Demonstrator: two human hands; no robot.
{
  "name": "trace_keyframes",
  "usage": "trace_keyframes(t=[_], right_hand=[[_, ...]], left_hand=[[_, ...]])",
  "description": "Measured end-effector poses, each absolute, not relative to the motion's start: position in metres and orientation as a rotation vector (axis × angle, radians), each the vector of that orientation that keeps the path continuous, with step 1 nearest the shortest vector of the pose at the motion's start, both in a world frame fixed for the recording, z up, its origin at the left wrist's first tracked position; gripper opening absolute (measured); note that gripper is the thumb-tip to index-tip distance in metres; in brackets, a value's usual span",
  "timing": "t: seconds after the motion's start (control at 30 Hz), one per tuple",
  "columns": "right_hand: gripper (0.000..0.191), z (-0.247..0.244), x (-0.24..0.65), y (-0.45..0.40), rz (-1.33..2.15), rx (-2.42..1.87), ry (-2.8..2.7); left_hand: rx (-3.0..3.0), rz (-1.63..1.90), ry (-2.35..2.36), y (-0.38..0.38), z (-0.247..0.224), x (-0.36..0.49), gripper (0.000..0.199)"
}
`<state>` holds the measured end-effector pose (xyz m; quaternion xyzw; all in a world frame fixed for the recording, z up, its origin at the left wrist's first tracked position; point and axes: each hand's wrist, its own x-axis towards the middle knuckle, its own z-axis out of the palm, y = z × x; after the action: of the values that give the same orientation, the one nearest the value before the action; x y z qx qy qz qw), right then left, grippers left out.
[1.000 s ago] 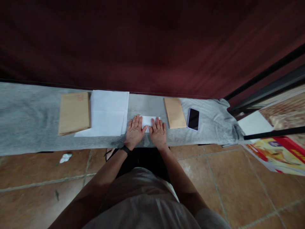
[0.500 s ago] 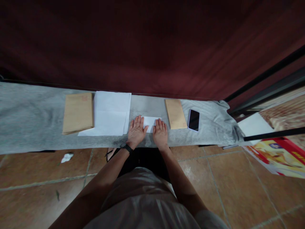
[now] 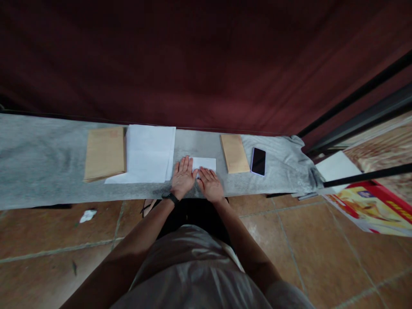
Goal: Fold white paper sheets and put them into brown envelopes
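Head view: counter (image 3: 197,143) is extending past the far edge of the white paper (image 3: 207,162), which is lying partly beneath the left hand (image 3: 183,176) and right hand (image 3: 210,184), both flat, gripping nothing.

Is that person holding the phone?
No, the phone lies on the gray cloth, while the left hand and right hand rest on the small white paper.

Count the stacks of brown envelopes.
2: the wider stack, just left of the white sheets, and the narrower stack, between the small white paper and the phone. No others show; any under the sheets would be hidden.
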<state>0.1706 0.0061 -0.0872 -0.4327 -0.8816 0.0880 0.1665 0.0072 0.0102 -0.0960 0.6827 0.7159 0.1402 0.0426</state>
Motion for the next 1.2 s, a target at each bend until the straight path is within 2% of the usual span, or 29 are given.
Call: trace_keyframes(t=[0.33,0.87,1.2], right_hand=[[0.052,-0.101,0.167,-0.008,0.105,-1.497,-2.342],[0.056,-0.107,0.171,-0.016,0.063,-1.532,-2.305],[0.056,-0.104,0.174,-0.018,0.104,-1.563,-2.406]], left_hand=[[2.092,0.421,2.211,0.01,-0.097,0.007,0.065],[2.12,0.405,2.209,0.001,-0.093,0.009,0.06],[2.333,0.429,1.83,-0.039,-0.083,0.04,0.063]])
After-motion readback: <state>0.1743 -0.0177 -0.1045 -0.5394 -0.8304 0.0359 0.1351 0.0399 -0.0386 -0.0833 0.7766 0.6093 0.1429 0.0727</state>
